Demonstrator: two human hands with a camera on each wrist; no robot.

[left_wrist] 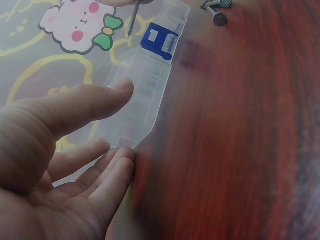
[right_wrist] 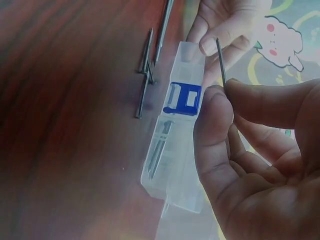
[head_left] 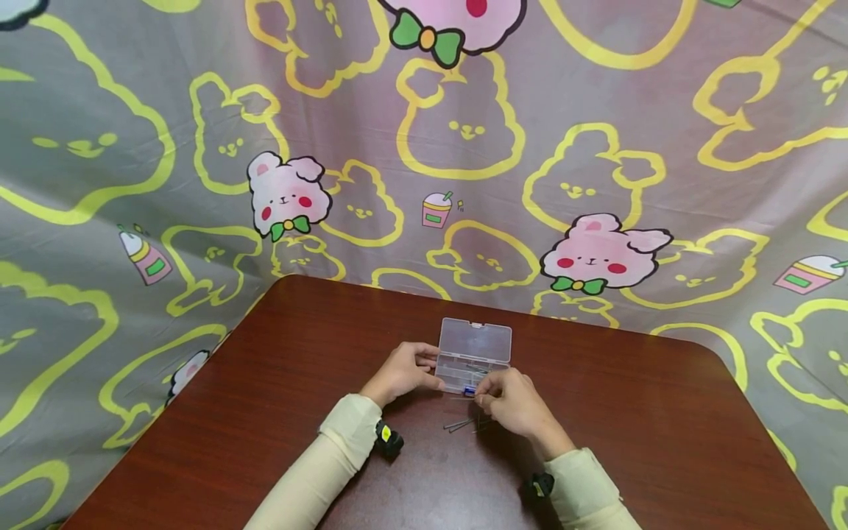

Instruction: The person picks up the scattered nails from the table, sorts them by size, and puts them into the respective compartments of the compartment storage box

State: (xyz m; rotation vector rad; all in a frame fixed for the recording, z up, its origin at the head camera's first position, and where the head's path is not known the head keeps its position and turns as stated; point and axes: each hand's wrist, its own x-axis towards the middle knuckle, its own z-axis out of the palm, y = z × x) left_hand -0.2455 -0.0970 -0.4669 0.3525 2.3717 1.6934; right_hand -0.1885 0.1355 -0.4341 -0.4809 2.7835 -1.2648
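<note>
A clear plastic box (head_left: 450, 384) with a blue latch (left_wrist: 160, 41) stands on the table, its lid (head_left: 475, 340) raised at the back. At its left end my left hand (head_left: 408, 370) holds it, fingers at the side and thumb near the front corner. My right hand (head_left: 510, 401) pinches a nail (right_wrist: 221, 62) between thumb and forefinger over the box's front right. Several nails lie inside the box, one visible through its wall (right_wrist: 159, 150). More loose nails (right_wrist: 144, 95) rest on the table just in front of it.
The dark reddish-brown table (head_left: 298, 353) extends around the box. A cartoon-patterned cloth (head_left: 371, 206) hangs behind the table and along its left side. Both wrists wear black straps with small devices (head_left: 389, 439).
</note>
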